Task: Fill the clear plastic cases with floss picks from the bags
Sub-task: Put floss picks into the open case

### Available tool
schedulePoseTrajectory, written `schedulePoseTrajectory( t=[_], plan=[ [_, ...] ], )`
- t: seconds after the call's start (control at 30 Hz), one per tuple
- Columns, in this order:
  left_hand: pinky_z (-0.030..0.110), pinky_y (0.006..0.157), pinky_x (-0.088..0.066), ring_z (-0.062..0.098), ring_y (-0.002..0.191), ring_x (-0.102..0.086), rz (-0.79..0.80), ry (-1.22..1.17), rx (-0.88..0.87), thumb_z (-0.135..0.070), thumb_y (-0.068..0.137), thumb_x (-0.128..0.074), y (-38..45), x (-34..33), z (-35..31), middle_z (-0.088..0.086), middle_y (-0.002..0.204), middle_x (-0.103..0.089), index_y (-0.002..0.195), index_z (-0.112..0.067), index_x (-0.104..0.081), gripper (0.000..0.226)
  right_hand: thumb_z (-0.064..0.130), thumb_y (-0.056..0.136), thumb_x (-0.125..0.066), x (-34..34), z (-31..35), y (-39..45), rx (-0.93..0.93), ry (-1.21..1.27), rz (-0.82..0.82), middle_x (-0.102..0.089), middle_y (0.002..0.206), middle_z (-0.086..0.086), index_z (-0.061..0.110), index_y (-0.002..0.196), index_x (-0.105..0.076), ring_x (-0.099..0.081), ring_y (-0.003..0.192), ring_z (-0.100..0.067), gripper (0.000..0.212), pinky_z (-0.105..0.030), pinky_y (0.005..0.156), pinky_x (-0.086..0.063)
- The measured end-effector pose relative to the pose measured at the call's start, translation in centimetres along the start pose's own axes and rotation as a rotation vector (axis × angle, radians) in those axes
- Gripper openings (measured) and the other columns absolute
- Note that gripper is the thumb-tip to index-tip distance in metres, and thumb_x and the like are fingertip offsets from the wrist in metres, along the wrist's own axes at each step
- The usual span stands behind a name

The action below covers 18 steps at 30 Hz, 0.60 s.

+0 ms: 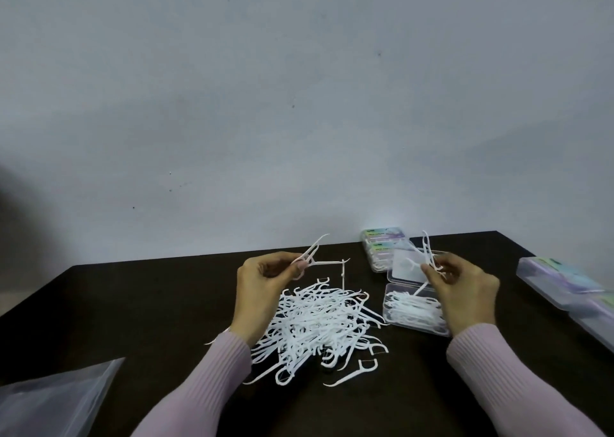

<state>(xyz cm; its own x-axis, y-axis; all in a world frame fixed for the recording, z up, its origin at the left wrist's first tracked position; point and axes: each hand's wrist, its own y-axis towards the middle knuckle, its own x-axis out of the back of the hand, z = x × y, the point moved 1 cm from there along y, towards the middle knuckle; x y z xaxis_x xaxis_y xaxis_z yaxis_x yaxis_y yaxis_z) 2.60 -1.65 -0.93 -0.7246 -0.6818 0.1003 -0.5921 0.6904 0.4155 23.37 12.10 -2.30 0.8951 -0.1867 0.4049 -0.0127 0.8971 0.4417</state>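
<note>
Two hands work over a loose heap of floss picks (319, 327) on the dark surface (166, 303). Left hand (262, 284) fingers pinch a few picks; right hand (461, 290) fingers pinch several above the open clear case (415, 310).

Loose white floss picks (319, 330) heaped on dark table, centre. Open clear case (415, 310) just right of heap, partly filled with picks, lid (408, 267) tilted up behind. Two closed labelled cases (383, 242) stacked behind it; more cases (564, 284) at right edge. Clear bag (56, 400) lying flat, bottom left.
</note>
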Motion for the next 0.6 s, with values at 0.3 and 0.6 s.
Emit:
schedulePoseTrajectory(
  t=[0.3,0.6],
  plan=[
    [0.016,0.068,-0.051,0.007,0.072,-0.067,0.094,-0.11,0.088,-0.011,0.079,-0.072,0.5,-8.6,1.3,0.001,0.077,-0.073,0.089,-0.01,-0.074,0.01,0.017,0.08,-0.067,0.0,-1.1,0.2,-0.062,-0.071,0.063,-0.065,0.099,-0.009,0.009,0.107,-0.064,-0.054,0.083,-0.011,0.028,-0.027,0.08,-0.047],
    [0.027,0.081,-0.055,0.016,0.084,-0.07,0.158,-0.202,0.192,-0.015,0.079,-0.072,1.9,-11.1,2.6,0.005,0.087,-0.075,0.096,-0.008,-0.073,0.018,0.029,0.081,-0.066,1.4,-2.5,0.8,-0.009,-0.112,0.376,-0.062,0.087,0.003,0.02,0.09,-0.066,-0.057,0.081,-0.008,0.013,-0.022,0.075,-0.046]
  ],
)
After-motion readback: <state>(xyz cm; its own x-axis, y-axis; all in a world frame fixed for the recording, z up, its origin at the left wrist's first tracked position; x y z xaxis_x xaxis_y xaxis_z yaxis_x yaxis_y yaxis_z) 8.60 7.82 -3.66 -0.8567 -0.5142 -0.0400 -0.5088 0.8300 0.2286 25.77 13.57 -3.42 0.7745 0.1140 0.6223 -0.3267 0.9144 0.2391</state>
